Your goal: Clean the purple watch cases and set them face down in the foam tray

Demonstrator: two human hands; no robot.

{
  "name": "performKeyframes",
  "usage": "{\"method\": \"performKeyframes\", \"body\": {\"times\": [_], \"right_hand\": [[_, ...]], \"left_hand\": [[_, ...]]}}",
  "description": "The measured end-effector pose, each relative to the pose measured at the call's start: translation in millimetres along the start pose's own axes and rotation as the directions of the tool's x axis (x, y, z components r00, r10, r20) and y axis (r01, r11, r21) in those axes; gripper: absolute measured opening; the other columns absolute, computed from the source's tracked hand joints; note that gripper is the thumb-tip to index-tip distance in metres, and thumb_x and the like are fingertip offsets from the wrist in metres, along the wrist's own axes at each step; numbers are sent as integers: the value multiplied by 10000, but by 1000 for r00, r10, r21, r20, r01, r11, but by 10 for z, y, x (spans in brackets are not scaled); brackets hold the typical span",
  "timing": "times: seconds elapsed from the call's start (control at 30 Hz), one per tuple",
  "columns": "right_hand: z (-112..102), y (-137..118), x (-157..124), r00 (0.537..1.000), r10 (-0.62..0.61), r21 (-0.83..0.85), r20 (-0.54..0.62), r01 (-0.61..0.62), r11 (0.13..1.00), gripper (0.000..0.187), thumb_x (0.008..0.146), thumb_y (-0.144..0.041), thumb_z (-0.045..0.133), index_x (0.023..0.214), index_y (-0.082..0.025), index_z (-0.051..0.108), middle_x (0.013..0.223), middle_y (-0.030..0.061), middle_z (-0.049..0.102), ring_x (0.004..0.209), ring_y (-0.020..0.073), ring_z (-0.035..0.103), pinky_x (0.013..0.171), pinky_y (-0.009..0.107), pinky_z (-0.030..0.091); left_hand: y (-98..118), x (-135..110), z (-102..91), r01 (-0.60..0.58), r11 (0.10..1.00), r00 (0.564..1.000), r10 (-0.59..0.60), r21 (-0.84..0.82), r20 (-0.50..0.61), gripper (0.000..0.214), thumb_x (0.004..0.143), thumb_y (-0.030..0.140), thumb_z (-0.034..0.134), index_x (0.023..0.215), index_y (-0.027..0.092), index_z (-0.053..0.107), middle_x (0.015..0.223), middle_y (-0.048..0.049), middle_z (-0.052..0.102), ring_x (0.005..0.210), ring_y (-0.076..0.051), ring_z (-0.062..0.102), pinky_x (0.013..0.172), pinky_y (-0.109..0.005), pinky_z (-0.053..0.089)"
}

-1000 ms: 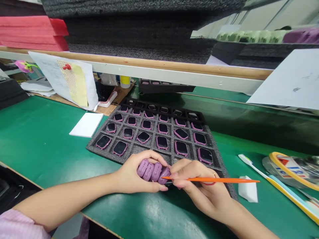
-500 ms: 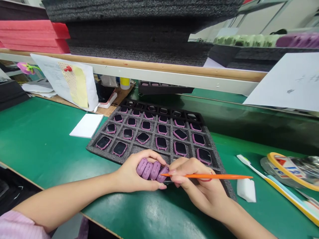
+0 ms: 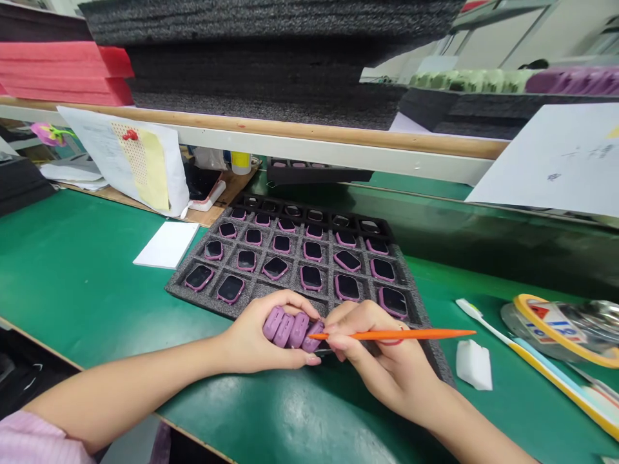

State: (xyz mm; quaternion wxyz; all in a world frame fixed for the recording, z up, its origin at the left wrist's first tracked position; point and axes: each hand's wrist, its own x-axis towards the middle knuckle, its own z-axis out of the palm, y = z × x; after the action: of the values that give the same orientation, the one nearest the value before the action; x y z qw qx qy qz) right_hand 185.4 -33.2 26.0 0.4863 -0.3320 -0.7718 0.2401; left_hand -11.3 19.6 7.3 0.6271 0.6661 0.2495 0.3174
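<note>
Centrally, at 6 o'clock of the black foam tray (image 3: 176, 289), the left hand (image 3: 251, 341) clamps a row of four mauve rubbery watch cases (image 3: 287, 328), the row's long axis running from 9 to 3 o'clock; the right hand (image 3: 382, 361) lies at their 3 o'clock, pinching an orange plastic pick (image 3: 401, 334) whose tip meets the nearest case; the hands are together, the left nearer the row; black-faced watches (image 3: 311, 278) fill the tray's cells on the green worktop (image 3: 77, 270); at 3 o'clock, a round tin (image 3: 556, 325) bears a label, its writing illegible.
</note>
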Motion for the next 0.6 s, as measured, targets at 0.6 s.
{"method": "performKeyframes", "body": {"times": [0.6], "right_hand": [[28, 17, -15, 1000, 27, 24, 15, -27, 999, 84, 1017, -212, 521, 946, -240, 556, 822, 19, 676, 752, 138, 658, 606, 244, 536]], "left_hand": [[-10, -15, 15, 7, 1000, 1000, -6, 27, -28, 454, 637, 211, 886, 1014, 184, 635, 932, -16, 698, 820, -153, 666, 788, -285, 551]]}}
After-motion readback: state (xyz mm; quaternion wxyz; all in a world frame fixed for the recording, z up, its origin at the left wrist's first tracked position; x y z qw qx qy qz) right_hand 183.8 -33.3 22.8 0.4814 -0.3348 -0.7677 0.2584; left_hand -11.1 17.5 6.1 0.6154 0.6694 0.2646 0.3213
